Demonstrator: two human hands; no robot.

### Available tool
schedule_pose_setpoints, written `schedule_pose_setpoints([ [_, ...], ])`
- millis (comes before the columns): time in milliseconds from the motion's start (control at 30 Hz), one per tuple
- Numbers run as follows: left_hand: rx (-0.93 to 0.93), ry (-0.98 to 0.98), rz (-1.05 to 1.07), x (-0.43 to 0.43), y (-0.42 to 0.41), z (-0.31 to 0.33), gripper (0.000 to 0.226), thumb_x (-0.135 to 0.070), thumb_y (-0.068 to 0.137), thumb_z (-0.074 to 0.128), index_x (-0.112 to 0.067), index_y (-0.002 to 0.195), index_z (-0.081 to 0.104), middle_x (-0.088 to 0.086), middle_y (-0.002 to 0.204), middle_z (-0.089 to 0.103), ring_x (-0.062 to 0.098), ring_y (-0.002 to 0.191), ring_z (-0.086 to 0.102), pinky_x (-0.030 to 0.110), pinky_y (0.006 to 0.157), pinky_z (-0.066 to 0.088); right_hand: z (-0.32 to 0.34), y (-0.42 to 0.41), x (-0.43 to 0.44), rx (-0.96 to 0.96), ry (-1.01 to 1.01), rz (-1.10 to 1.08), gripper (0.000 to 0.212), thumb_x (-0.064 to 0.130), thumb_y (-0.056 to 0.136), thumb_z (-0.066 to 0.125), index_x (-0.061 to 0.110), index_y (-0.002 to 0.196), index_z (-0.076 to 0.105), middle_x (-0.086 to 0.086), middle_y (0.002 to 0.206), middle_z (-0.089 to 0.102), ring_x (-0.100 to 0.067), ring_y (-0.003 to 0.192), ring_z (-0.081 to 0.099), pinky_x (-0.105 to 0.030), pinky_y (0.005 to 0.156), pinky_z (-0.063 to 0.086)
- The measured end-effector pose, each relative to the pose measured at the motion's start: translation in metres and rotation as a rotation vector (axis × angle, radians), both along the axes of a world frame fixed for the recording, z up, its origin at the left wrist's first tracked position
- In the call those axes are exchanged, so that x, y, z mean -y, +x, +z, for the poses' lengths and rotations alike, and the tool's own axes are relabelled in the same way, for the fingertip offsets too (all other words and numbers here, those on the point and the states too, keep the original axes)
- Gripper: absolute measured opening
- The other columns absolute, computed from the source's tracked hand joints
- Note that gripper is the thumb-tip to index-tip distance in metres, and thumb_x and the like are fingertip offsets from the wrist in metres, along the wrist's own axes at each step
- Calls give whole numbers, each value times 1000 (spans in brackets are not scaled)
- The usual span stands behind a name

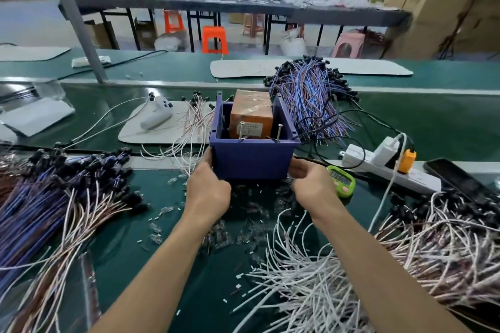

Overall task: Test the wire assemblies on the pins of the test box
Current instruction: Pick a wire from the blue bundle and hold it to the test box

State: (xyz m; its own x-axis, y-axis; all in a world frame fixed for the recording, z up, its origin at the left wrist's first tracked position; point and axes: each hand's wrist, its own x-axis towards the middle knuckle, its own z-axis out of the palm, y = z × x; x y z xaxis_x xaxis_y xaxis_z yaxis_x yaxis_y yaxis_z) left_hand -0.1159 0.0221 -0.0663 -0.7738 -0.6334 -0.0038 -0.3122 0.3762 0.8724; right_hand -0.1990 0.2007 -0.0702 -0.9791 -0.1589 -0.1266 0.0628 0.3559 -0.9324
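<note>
Both hands are on the blue box (251,162) in the head view. Our left hand (208,192) wraps its near left corner and our right hand (311,184) curls round its near right corner, so the box sits clasped between them on the green bench (151,186). Neither hand holds a wire. Just beyond our fingers, two metal pins (240,131) stand at the box's near rim, with an orange block (251,113) behind them inside. Wires lie on either side of the grip: a blue and brown heap (48,197) out past the left hand, a pale heap (438,246) out past the right, and loose white wires (297,284) under our right forearm. A green timer (342,180) sits just beside the right knuckles.

We judge this to be squaring the box up before testing. To do it well, we should slide it rather than lift it, hold it level so the pins point up, and bring the pins within easy reach of both hands. We should also watch that the black cord (317,149) beyond the right hand does not snag.
</note>
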Motion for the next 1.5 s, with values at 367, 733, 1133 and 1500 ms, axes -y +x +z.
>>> schedule_pose_setpoints([
  [367, 29, 56, -170, 6, 10, 5, 96, 19, 77, 38, -35, 157, 35, -23, 135, 55, -1, 105, 58, 9, 82, 42, 9, 4, -4, -124, 224, 98, 76, -19, 82, 43, 18, 148, 53, 4, 133, 66, -8, 108, 57, -25, 92, 45],
  [733, 324, -543, -304, 5, 59, -20, 68, -43, 104, 47, -19, 163, 23, 3, 167, 32, 23, 153, 28, 37, 126, 19, 8, 36, -19, -266, 852, 385, 70, -7, 89, 47, 26, 151, 48, -9, 141, 61, -30, 120, 61, -34, 93, 51],
  [1133, 324, -710, -387, 12, 87, -34, 64, -58, 105, 31, -30, 162, 26, 2, 172, 13, 19, 159, 7, 41, 128, 6, 15, 46, -23, -369, 582, 334, 34, 15, 96, 64, 34, 123, 72, 1, 108, 75, -1, 50, 54, -7, 45, 36],
  [1500, 28, -645, -179, 17, 130, 3, 56, -34, 101, 60, -28, 153, 43, -5, 154, 50, 15, 144, 42, 32, 122, 20, 37, 87, 28, -415, 791, 585, 30, 24, 94, 65, 35, 122, 71, 3, 115, 74, -15, 86, 69, -34, 83, 59],
])
